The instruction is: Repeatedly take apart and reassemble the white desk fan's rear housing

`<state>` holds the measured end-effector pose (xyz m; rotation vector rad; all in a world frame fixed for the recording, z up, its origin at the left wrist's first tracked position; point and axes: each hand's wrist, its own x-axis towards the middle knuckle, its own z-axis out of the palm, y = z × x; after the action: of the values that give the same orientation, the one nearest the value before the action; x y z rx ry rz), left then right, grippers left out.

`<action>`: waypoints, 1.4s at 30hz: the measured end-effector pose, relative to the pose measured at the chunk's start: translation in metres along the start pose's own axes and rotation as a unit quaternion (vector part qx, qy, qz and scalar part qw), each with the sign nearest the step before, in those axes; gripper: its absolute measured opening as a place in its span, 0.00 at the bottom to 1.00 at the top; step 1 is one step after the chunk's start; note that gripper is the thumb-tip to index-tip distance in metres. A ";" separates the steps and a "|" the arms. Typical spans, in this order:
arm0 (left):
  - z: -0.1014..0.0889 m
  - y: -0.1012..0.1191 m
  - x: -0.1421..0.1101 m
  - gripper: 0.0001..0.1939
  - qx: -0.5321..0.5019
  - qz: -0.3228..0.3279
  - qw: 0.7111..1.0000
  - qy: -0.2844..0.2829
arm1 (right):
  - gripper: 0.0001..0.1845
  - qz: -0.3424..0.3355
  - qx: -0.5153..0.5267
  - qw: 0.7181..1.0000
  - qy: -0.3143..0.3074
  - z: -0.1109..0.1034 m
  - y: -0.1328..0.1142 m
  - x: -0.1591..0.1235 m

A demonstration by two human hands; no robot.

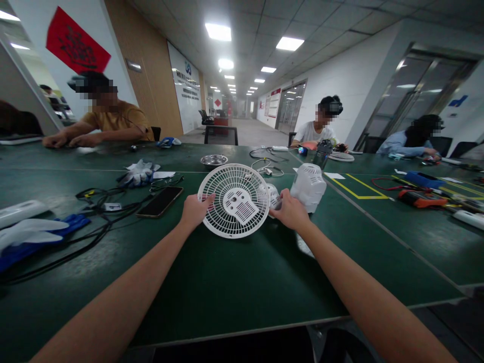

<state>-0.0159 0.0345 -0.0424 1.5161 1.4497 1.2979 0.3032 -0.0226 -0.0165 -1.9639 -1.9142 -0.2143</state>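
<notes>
A round white fan grille (212,224) is held tilted up above the green table, its vented centre plate facing me. My left hand (195,207) grips its left rim, thumb over the front. At the right edge of the grille is my right hand (291,210), its fingers closed; they partly hide a small white vented part (273,194) behind the rim. I cannot tell whether the right fingers hold the rim, that part, or both. Just beyond the right hand stands a white plastic fan housing (310,186), with another white piece (303,245) below it, partly covered by my forearm.
A phone (161,202), black cables (109,214) and gloves (138,174) lie to the left. A metal bowl (214,161) sits beyond the grille. Yellow tape (363,196) and an orange meter (421,199) are at right. Several people sit around the table.
</notes>
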 end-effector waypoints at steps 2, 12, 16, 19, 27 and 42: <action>0.000 0.000 0.000 0.14 -0.005 -0.002 1.000 0.000 | 0.23 -0.014 0.005 1.000 0.002 0.000 0.000 0.001; 0.000 0.002 -0.002 0.13 0.012 -0.010 1.000 0.001 | 0.30 0.123 0.101 0.914 0.373 -0.030 0.040 0.022; 0.000 0.002 -0.001 0.14 0.007 -0.013 1.000 0.005 | 0.40 0.217 0.177 0.912 0.301 -0.021 0.061 0.028; -0.001 0.002 0.000 0.14 0.010 -0.015 1.000 0.003 | 0.39 0.169 0.191 0.920 0.297 -0.015 0.075 0.033; -0.001 -0.002 0.001 0.17 0.032 0.013 0.999 0.008 | 0.33 0.118 0.144 0.927 0.325 -0.013 0.078 0.035; 0.000 0.005 -0.001 0.12 0.003 -0.026 1.000 -0.001 | 0.42 -0.078 0.218 0.972 0.038 0.035 0.002 0.010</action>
<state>-0.0141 0.0324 -0.0378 1.4732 1.4826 1.2612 0.3005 -0.0002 -0.0457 -1.5000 -1.8751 0.0840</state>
